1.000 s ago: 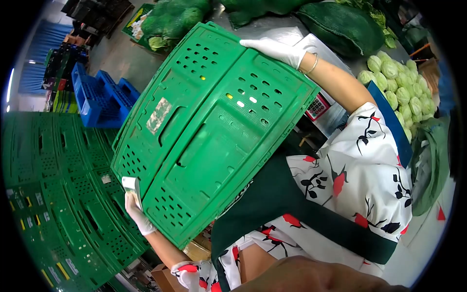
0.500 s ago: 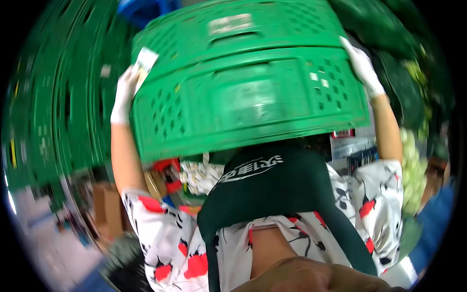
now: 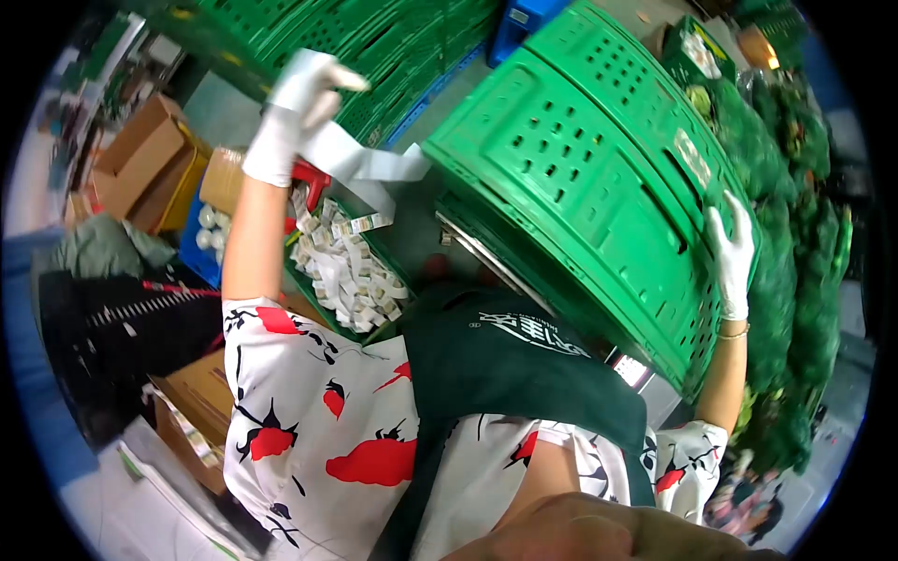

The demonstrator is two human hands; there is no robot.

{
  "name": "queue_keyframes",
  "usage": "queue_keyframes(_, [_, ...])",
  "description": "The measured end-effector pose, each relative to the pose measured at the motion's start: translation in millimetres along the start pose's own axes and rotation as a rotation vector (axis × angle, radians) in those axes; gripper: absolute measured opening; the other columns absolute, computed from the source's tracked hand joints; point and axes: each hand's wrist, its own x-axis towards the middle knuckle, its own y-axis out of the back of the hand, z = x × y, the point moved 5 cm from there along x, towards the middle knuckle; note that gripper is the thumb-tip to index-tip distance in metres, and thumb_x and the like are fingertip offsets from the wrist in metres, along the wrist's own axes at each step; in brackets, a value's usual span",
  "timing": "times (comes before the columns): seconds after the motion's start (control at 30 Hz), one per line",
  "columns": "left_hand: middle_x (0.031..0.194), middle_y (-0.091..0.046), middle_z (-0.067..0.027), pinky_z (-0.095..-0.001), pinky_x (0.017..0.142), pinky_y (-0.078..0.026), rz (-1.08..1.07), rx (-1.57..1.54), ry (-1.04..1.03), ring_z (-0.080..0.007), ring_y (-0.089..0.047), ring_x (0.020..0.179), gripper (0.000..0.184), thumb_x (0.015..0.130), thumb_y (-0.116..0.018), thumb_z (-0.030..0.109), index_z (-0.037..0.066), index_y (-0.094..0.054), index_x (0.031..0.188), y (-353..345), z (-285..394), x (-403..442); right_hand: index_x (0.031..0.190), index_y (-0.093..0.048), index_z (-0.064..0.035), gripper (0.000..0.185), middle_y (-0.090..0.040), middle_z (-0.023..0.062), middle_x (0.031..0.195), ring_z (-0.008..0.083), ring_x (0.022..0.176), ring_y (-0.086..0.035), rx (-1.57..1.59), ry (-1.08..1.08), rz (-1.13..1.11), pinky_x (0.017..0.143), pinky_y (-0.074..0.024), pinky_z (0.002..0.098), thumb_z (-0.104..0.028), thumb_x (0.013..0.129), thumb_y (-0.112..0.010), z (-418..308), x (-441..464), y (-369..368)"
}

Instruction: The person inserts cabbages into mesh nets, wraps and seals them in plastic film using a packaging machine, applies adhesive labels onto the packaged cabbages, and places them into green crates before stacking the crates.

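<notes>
Stacked crates [image 3: 383,56] behind, right fingers [image 3: 741,220] spread against nearest crate [image 3: 599,196].

Cool, moderately bright indoor light falls on the green crate [image 3: 580,173], its source out of view. 1 warm, bright spot glows above and right of the crate; deep shadow lies along its lower-left side. Lens distortion bows its long edges, all 4 picture corners are black, and outlying detail is soft.
</notes>
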Motion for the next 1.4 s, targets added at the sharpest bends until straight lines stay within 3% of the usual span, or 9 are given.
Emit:
queue_keyframes(0.07, [0.114,-0.069,-0.0157,-0.0263,0.086,-0.050,0.279,0.380,-0.092,-0.0150,-0.064,0.099,0.044,0.096,-0.055,0.032,-0.002,-0.064,0.123,-66.9,5.4,-4.5,0.129,-0.057,-0.0006,0.046,-0.059,0.0173,0.124,0.0273,0.116,-0.056,0.027,0.004,-0.115,0.101,-0.0427,0.0355,-0.022,0.092,-0.071,-28.2,12.9,-22.9])
queue_keyframes(0.13, [0.136,-0.061,-0.0107,-0.0211,0.079,-0.051,0.278,0.425,0.040,-0.0090,-0.064,0.098,0.053,0.092,-0.062,0.021,-0.001,-0.052,0.139,-85.7,-35.0,18.4,0.126,-0.058,-0.0001,0.044,-0.060,0.0175,0.118,0.0293,0.111,-0.056,-0.332,0.213,-0.011,0.097,-0.0444,0.0374,-0.025,0.092,-0.070,-7.2,20.8,-39.9])
queue_keyframes(0.37, [0.110,-0.069,-0.0109,-0.0230,0.069,-0.053,0.130,0.564,0.098,-0.0056,-0.061,0.076,0.080,0.079,-0.080,0.015,0.001,-0.041,0.148,-137.8,-59.7,31.1,0.122,-0.062,-0.0011,0.036,-0.060,0.0167,0.118,0.0327,0.115,-0.053,-0.258,0.038,0.020,0.101,-0.0408,0.0399,-0.028,0.097,-0.061,24.0,28.0,-36.9])
queue_keyframes(0.7, [0.111,-0.071,-0.0090,-0.0261,0.077,-0.055,0.271,0.488,0.147,-0.0092,-0.067,0.087,0.068,0.084,-0.078,0.017,0.002,-0.048,0.144,-129.3,-76.3,66.0,0.120,-0.066,-0.0034,0.033,-0.063,0.0143,0.124,0.0305,0.116,-0.056,-0.228,0.086,0.074,0.100,-0.0433,0.0380,-0.026,0.095,-0.064,31.5,22.2,-30.5])
queue_keyframes(0.8, [0.102,-0.072,-0.0185,-0.0286,0.075,-0.055,0.307,0.817,-0.094,-0.0152,-0.069,0.085,0.084,0.076,-0.083,0.036,0.007,-0.046,0.146,-148.1,-64.4,49.0,0.116,-0.068,-0.0053,0.029,-0.065,0.0114,0.119,0.0286,0.111,-0.058,-0.225,0.203,0.051,0.097,-0.0457,0.0359,-0.024,0.093,-0.067,7.4,15.3,-25.5])
queue_keyframes(0.87, [0.107,-0.068,-0.0243,-0.0399,0.079,-0.055,0.246,1.205,0.138,-0.0350,-0.070,0.087,0.109,0.071,-0.081,0.053,0.008,-0.027,0.154,-153.9,-65.7,43.1,0.111,-0.069,-0.0059,0.026,-0.066,0.0103,0.115,0.0270,0.106,-0.061,-0.241,0.178,0.002,0.092,-0.0476,0.0347,-0.023,0.092,-0.068,10.3,8.2,-27.9])
queue_keyframes(0.97, [0.101,-0.068,-0.0264,-0.0442,0.078,-0.055,0.308,1.322,0.249,-0.0389,-0.070,0.088,0.115,0.073,-0.079,0.057,0.004,-0.016,0.153,-163.3,-69.3,42.0,0.099,-0.069,-0.0045,0.020,-0.068,0.0110,0.093,0.0258,0.087,-0.065,-0.273,0.090,-0.060,0.080,-0.0510,0.0347,-0.023,0.093,-0.067,19.9,4.8,-28.6])
queue_keyframes(1.23, [0.099,-0.070,-0.0252,-0.0416,0.086,-0.055,0.296,0.965,0.165,-0.0389,-0.070,0.091,0.089,0.073,-0.080,0.047,0.006,-0.041,0.141,-157.0,-67.5,45.0,0.077,-0.058,-0.0001,0.034,-0.051,0.0225,0.069,0.0347,0.055,-0.043,-0.181,0.116,-0.108,0.052,-0.0378,0.0393,-0.027,0.097,-0.063,43.4,42.3,-46.0])
queue_keyframes(1.4, [0.092,-0.073,-0.0077,-0.0237,0.070,-0.051,0.472,0.664,0.045,-0.0096,-0.065,0.076,0.047,0.088,-0.072,0.024,0.006,-0.062,0.130,-137.4,-62.2,20.4,0.072,-0.054,-0.0027,0.036,-0.051,0.0198,0.065,0.0367,0.055,-0.045,-0.205,0.259,-0.005,0.052,-0.0385,0.0413,-0.028,0.096,-0.064,23.9,29.3,-38.4])
